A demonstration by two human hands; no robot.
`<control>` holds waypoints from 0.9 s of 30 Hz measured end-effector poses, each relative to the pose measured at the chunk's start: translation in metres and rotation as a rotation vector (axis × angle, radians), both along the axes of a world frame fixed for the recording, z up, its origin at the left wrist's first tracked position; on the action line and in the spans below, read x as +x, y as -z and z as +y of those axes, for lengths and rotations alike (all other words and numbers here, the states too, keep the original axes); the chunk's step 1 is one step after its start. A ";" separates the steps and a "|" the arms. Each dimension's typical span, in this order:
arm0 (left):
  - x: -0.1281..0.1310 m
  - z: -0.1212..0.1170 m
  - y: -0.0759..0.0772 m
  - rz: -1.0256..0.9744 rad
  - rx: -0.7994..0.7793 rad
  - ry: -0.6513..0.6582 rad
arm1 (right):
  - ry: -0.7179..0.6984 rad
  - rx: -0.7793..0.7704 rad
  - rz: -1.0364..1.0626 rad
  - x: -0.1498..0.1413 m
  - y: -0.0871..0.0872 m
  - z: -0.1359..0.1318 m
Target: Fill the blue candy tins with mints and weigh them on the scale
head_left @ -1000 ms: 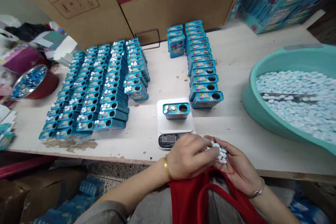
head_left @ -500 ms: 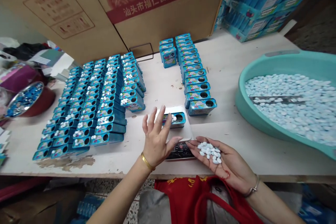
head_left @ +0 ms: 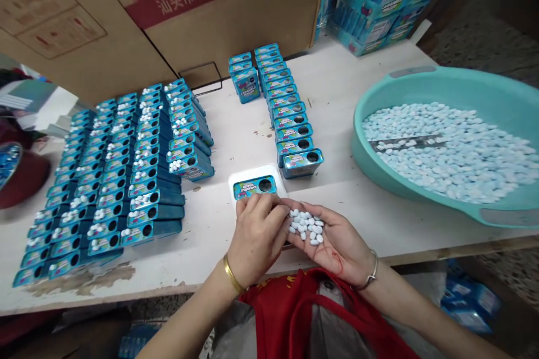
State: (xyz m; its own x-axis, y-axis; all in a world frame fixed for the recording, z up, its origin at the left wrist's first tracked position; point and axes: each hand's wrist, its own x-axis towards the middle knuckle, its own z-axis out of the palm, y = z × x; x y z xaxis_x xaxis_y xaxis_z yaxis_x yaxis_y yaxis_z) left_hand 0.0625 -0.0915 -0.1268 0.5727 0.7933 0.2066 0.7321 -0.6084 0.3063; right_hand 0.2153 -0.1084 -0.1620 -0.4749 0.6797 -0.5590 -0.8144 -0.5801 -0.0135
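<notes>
My right hand (head_left: 343,244) lies palm up, cupped under a small heap of pale blue candies (head_left: 309,224). The curled fingers of my left hand (head_left: 255,230) meet the near side of this heap; their tips are hidden, so what they pinch cannot be made out. Just beyond my left knuckles, a blue candy tin (head_left: 244,188) with a round dark hole in its top rests on a white scale (head_left: 278,173). My hands cover the scale's front.
Rows of blue tins (head_left: 145,188), many with candies on top, fill the left. Another column of tins (head_left: 290,118) stands behind the scale. A teal tub (head_left: 360,151) of candies and a metal strip (head_left: 408,143) is on the right. A large carton (head_left: 236,22) blocks the back.
My left hand has come down from the tin to the candies in my right palm, its spread fingers now curled. Candies beside the tin's hole are no longer visible. The view has shifted right.
</notes>
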 end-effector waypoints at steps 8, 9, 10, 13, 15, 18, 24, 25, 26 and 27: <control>-0.003 0.001 -0.011 -0.070 0.046 0.012 | 0.032 -0.047 -0.023 -0.006 -0.010 0.002; -0.005 0.005 -0.012 -0.117 0.062 -0.005 | 0.032 -0.047 -0.027 -0.006 -0.011 0.003; -0.008 0.010 -0.013 -0.162 0.088 -0.033 | 0.031 -0.049 -0.030 -0.006 -0.013 0.004; -0.019 0.028 -0.011 -0.192 0.149 -0.098 | 0.024 -0.073 -0.055 -0.003 -0.015 0.006; -0.028 0.037 -0.009 -0.088 0.130 -0.065 | 0.027 -0.095 -0.080 0.000 -0.014 0.005; -0.044 0.048 -0.007 0.122 0.045 0.032 | 0.039 -0.129 -0.101 0.003 -0.007 0.003; -0.071 0.134 -0.005 0.145 0.162 -0.006 | 0.007 -0.163 -0.024 0.008 0.021 0.010; -0.072 0.160 -0.004 0.151 0.202 -0.045 | 0.009 -0.148 -0.013 0.008 0.025 0.012; -0.072 0.186 -0.003 0.172 0.226 -0.080 | 0.018 -0.127 -0.013 0.008 0.029 0.014; -0.071 0.213 0.000 0.201 0.227 -0.098 | 0.032 -0.100 -0.028 0.008 0.032 0.015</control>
State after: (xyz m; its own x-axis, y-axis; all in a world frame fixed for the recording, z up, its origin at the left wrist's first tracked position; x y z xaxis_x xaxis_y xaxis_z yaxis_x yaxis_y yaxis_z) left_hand -0.0090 0.1215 -0.1266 0.5435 0.7931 0.2751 0.8225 -0.5686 0.0145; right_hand 0.2237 -0.0931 -0.1938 -0.4369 0.6341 -0.6380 -0.8326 -0.5535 0.0201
